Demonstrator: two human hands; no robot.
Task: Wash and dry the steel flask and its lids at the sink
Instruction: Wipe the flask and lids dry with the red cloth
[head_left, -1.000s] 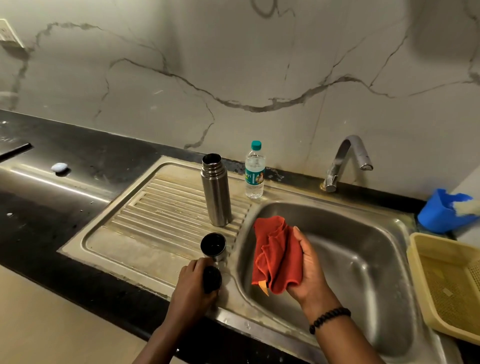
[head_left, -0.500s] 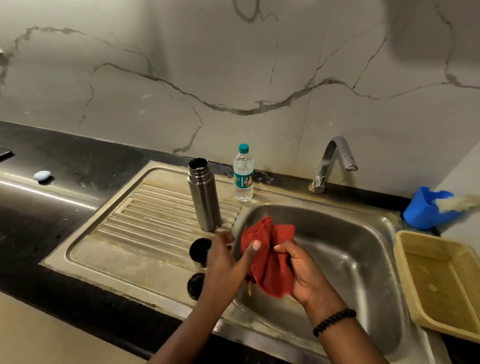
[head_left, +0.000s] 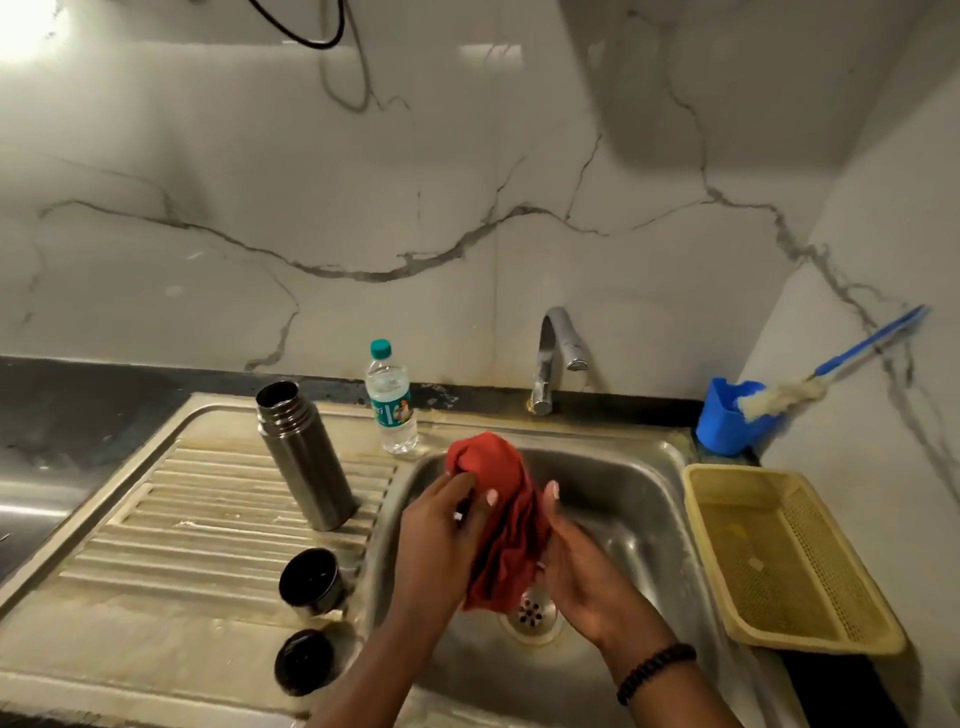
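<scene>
Head view: both hands over steel sink basin (head_left: 639, 499).
Left hand (head_left: 441, 540): fingers grip crumpled red cloth (head_left: 501, 514).
Right hand (head_left: 582, 571): fingers curl around cloth.

Two bare forearms come in from the bottom edge, no sleeves showing on either one. The right wrist wears a bracelet (head_left: 655, 672) of small, round, dark beads strung close together in a single strand, sitting snug just behind the right hand (head_left: 582, 571). The left hand (head_left: 441, 540) and its wrist carry nothing at all. No rings show on any of the fingers (head_left: 492, 498), and the nails that show are short, pale and unpainted.
</scene>
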